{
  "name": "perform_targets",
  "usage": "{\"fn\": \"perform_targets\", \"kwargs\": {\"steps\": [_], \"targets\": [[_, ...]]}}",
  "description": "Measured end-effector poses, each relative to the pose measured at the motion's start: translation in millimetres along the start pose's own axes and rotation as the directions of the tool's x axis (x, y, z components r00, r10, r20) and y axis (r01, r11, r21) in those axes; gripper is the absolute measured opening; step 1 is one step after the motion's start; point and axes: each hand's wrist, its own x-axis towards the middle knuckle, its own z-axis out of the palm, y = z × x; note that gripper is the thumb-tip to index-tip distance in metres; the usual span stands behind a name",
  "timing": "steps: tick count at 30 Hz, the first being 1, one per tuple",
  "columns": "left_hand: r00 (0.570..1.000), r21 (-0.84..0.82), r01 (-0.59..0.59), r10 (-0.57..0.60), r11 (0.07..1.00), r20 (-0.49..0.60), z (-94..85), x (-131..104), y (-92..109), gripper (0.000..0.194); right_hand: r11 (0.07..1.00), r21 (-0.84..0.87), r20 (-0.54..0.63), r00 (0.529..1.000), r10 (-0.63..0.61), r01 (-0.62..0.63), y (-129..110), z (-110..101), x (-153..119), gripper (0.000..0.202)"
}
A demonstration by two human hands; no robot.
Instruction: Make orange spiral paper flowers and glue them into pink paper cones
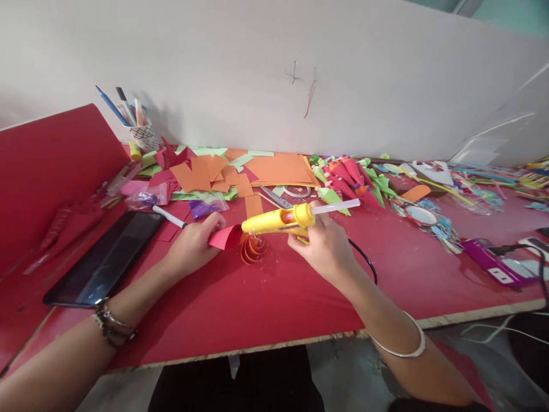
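My left hand [198,245] pinches a curved piece of red paper [225,237] over the table. In my right hand [328,246] is a yellow hot glue gun [274,221], its front end pointing left at the paper's edge. A clear glue stick [337,206] sticks out of the gun's back. Whether the nozzle touches the paper I cannot tell. Just below the gun, curled orange paper strips [253,250] lie on the red table [240,309]. The gun's black cord [365,257] runs down behind my right wrist.
A large black phone [105,257] and a white marker [168,217] lie left. Orange paper pieces [201,173], scissors [277,197] and red and green paper cones [347,174] fill the back. A pen cup [144,136] stands back left; a purple power strip [493,263] sits right.
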Motion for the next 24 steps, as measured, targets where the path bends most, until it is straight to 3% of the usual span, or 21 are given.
{"fn": "perform_targets", "kwargs": {"steps": [14, 20, 24], "targets": [[0.999, -0.095, 0.029, -0.026, 0.995, 0.029, 1.1, 1.8, -4.9, 0.008, 0.998, -0.055, -0.061, 0.998, 0.021, -0.024, 7.7, 4.9, 0.0, 0.032], [0.998, -0.118, 0.065, -0.066, 0.991, -0.003, 2.0, 2.7, -9.9, 0.006, 0.991, -0.019, -0.092, 0.987, 0.129, -0.131, 19.0, 1.4, 6.2, 0.034], [0.998, -0.176, 0.069, -0.07, 0.982, 0.0, 2.5, 3.5, -9.7, 0.006, 0.98, -0.019, -0.12, 0.973, 0.195, -0.199, 40.3, -12.1, 1.3, 0.03]]}}
